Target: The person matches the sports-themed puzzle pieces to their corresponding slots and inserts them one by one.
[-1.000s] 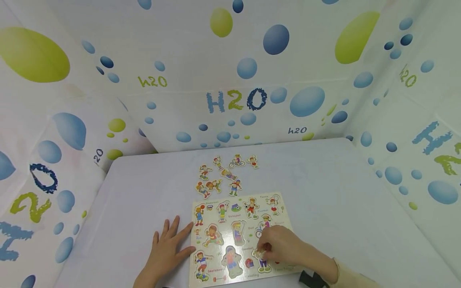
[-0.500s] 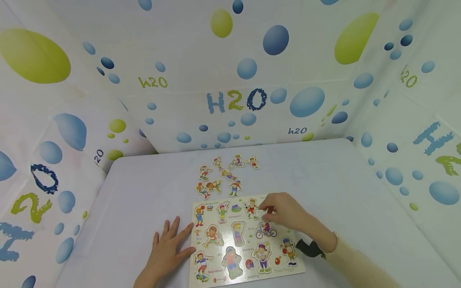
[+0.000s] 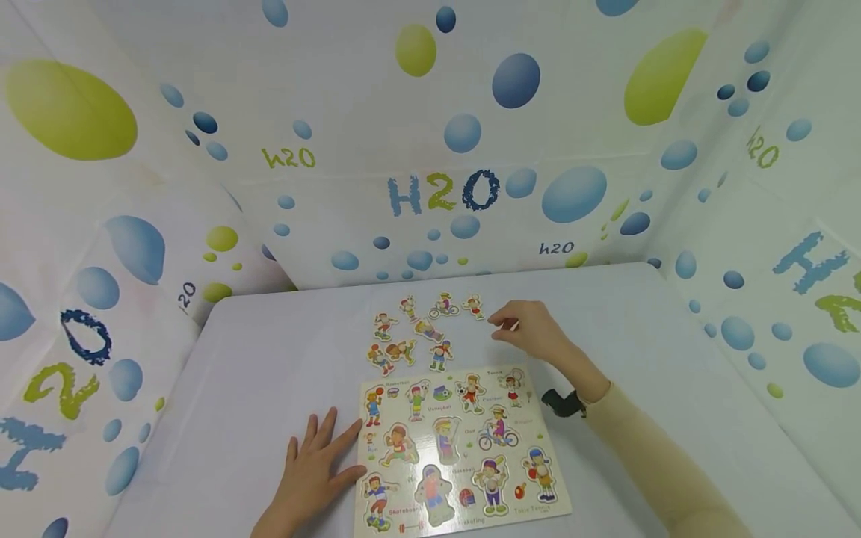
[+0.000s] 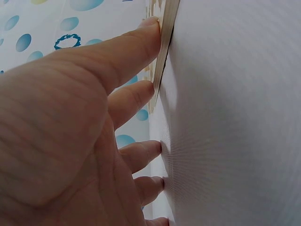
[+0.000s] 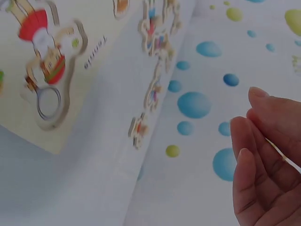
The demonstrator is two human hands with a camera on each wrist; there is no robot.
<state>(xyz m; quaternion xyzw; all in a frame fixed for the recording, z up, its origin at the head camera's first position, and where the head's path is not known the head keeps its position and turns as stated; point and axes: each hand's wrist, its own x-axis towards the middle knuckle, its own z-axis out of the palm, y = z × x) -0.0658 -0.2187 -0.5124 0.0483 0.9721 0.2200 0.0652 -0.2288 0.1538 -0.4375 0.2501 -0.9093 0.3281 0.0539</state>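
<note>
Where the right hand (image 3: 536,329) hovers, a figure piece (image 3: 474,308) lies just left.

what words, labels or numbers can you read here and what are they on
"H2O", large, on the backdrop
"h2O", smaller, same backdrop
"Tennis", on the puzzle board
"Basketball", same board
"Volleyball", same board
"Football", same board
"Skateboard", same board
"skating", same board
"Table Tennis", same board
Other board labels are too blurred to read.

Head view: I've got a white backdrop (image 3: 350,97) across the top and both sides, scattered blue blobs (image 3: 516,81), H2O lettering (image 3: 440,192) upper centre, green oval (image 3: 70,110) upper left. White tablecloth (image 3: 619,329) spans lower middle.
</note>
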